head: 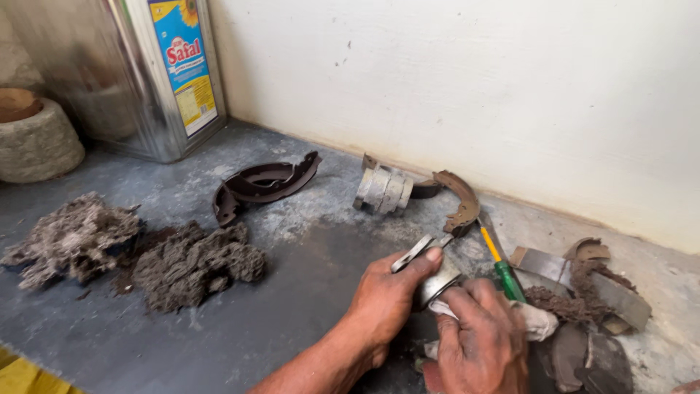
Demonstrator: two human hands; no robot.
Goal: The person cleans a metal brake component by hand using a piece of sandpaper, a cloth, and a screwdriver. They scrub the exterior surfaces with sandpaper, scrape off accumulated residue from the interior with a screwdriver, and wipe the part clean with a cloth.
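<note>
Head cam looking down at my bench, so: my left hand has its fingers wrapped around a curved metal brake shoe, thumb pressed along the top edge, holding it just off the grey bench top. My right hand is closed on a dirty white rag that's bunched against the lower end of the same shoe, so both hands are on it at once.

Just past my right knuckles a green-handled screwdriver with a yellow shaft lies on the bench, pointing toward the wall. Right of that is a heap of worn lining strips with brown dust on them.

Further back near the white wall sit a stack of cleaned shoes and one rusty shoe. Left of those is a dark pair of shoes. Far left there are clumps of grey waste fluff, and a big shiny oil tin stands in the corner.
</note>
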